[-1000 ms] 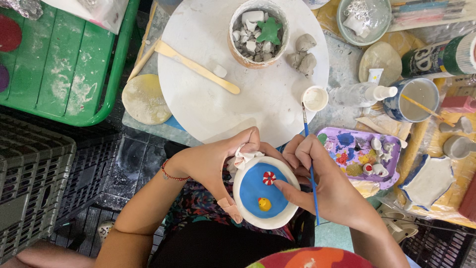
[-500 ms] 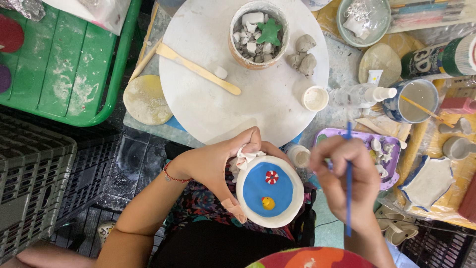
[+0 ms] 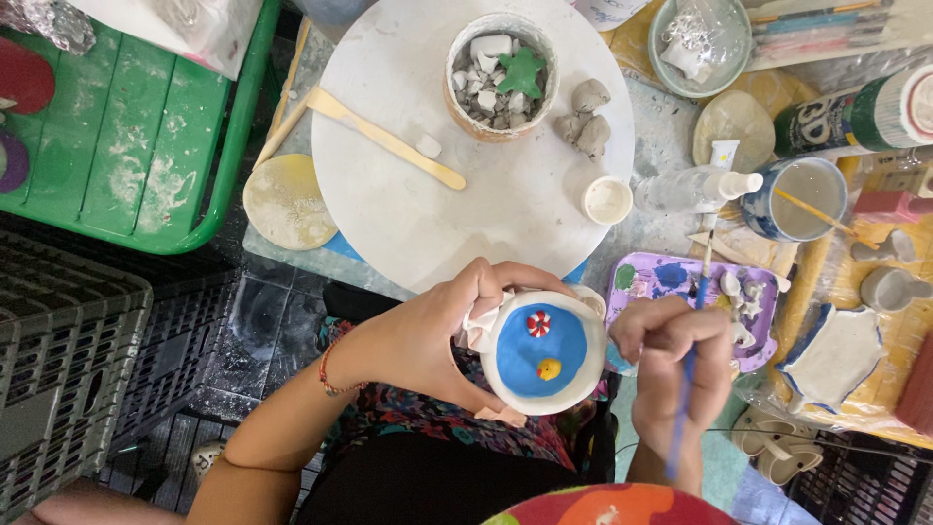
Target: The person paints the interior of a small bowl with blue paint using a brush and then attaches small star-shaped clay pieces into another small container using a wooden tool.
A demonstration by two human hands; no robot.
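My left hand (image 3: 428, 335) grips a small white ceramic cup (image 3: 542, 352) by its side. The cup's inside is painted blue, with a red-and-white ring and a yellow duck on it. My right hand (image 3: 671, 365) is closed around a thin blue paintbrush (image 3: 688, 374), just to the right of the cup. The brush tip reaches up over a purple paint palette (image 3: 671, 282) with wells of blue, green and other colours.
A round white turntable (image 3: 486, 165) carries a clay pot of white shards with a green star (image 3: 501, 73), a wooden stick (image 3: 384, 138), grey clay lumps (image 3: 586, 117) and a tiny white cup (image 3: 606, 200). A green crate (image 3: 126, 126) stands left, a water cup (image 3: 805, 199) right.
My right hand has taken the brush off the cup's blue inside and swung right, over to the purple palette. My left hand keeps holding the cup, nearly still.
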